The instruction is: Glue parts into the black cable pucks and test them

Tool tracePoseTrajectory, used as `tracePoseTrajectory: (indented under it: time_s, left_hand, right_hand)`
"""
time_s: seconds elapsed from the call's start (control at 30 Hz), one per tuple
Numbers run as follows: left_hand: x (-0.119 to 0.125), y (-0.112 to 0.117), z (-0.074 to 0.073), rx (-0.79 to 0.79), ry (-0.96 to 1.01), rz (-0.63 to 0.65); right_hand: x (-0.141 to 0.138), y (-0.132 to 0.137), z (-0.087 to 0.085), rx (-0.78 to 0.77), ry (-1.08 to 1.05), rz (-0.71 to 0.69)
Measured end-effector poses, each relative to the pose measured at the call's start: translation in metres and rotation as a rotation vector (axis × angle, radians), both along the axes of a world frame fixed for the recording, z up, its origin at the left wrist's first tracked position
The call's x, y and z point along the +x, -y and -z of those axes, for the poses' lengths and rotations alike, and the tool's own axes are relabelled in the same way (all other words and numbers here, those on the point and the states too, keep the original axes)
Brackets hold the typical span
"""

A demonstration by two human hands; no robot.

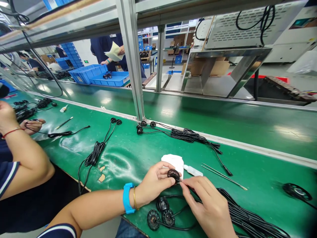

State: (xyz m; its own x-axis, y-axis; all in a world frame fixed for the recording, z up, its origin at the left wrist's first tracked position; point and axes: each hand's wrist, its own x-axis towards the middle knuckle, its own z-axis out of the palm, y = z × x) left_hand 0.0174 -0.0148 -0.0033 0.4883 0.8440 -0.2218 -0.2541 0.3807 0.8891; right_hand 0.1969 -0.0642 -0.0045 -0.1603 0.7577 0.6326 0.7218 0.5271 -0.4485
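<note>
Between the thumb and fingers of my left hand point(155, 183) is a round black part point(173, 174) with an open, ring-like face. My right hand point(208, 201) is closed at its lower edge, pinching what looks like the thin black cable there; the fingertips partly hide it. Just below my hands, several round black parts point(153, 219) lie on the green table with cables attached. A bundle of black cable point(252, 215) runs out to the right from beneath my right hand. Behind the held part are a white cloth point(172, 161) and a small white bottle point(193, 171).
Metal tweezers point(225, 177) lie to the right, near another black ring part point(297, 191). Coiled cables point(188, 135) rest along the back ledge, and another coil point(95, 153) lies left of centre. A metal post point(131, 59) rises behind. At left, a co-worker's arm point(29, 155) reaches over the table.
</note>
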Motion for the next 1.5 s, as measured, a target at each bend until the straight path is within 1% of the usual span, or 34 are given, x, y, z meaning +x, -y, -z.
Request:
tracePoseTrajectory:
  time_s: [0.17,0.27,0.47,0.6,0.77,0.9,0.97,1.03,1.1,1.17,1.23,1.27,1.3,1.33,1.37,1.4,1.43,1.47,1.5]
  left_hand:
    - [0.000,-0.002,0.004,0.024,-0.093,-0.020]
    - [0.000,-0.002,0.005,0.038,-0.112,-0.014]
    - [-0.001,-0.001,-0.002,0.090,-0.123,0.011]
    - [-0.001,0.000,-0.006,0.128,-0.151,0.005]
    - [-0.001,0.004,-0.007,0.230,-0.198,-0.054]
    - [-0.002,0.010,-0.008,0.378,-0.269,-0.123]
    - [-0.003,0.012,-0.009,0.443,-0.295,-0.122]
    - [-0.003,0.012,-0.010,0.470,-0.299,-0.112]
    - [-0.003,0.010,-0.011,0.453,-0.271,-0.110]
    - [-0.002,0.008,-0.011,0.383,-0.211,-0.091]
    - [-0.001,0.005,-0.010,0.281,-0.143,-0.062]
    - [0.000,0.004,-0.008,0.237,-0.120,-0.053]
    - [0.000,0.002,-0.006,0.206,-0.109,-0.047]
    - [0.001,0.001,-0.004,0.190,-0.112,-0.045]
    - [0.001,0.000,0.000,0.188,-0.130,-0.043]
    - [0.001,-0.001,0.003,0.197,-0.162,-0.037]
    - [0.001,-0.002,0.006,0.212,-0.204,-0.030]
    - [0.001,-0.002,0.009,0.231,-0.250,-0.022]
    - [0.001,-0.003,0.011,0.249,-0.297,-0.013]
  right_hand:
    - [-0.001,-0.001,0.001,-0.008,0.004,-0.014]
    - [-0.002,0.000,0.004,-0.020,-0.014,-0.015]
    - [-0.005,0.002,0.003,-0.005,-0.040,-0.025]
    - [-0.008,0.003,0.002,-0.003,-0.052,-0.035]
    - [-0.007,0.004,0.006,-0.023,-0.109,-0.045]
    - [-0.007,0.006,0.007,-0.062,-0.150,-0.009]
    - [-0.008,0.007,0.007,-0.087,-0.183,0.012]
    - [-0.011,0.009,0.006,-0.117,-0.217,0.021]
    - [-0.013,0.009,0.004,-0.167,-0.239,0.024]
    - [-0.013,0.008,0.002,-0.235,-0.261,0.010]
    - [-0.005,0.005,0.000,-0.335,-0.263,-0.036]
    - [0.003,0.002,-0.001,-0.379,-0.243,-0.046]
    - [0.014,-0.001,0.000,-0.408,-0.199,-0.016]
    - [0.029,-0.004,0.002,-0.422,-0.127,0.058]
    - [0.045,-0.008,0.005,-0.409,-0.031,0.177]
    - [0.062,-0.011,0.010,-0.392,0.088,0.334]
    - [0.079,-0.014,0.015,-0.399,0.219,0.457]
    - [0.095,-0.017,0.022,-0.420,0.332,0.528]
    - [0.108,-0.020,0.028,-0.449,0.413,0.562]
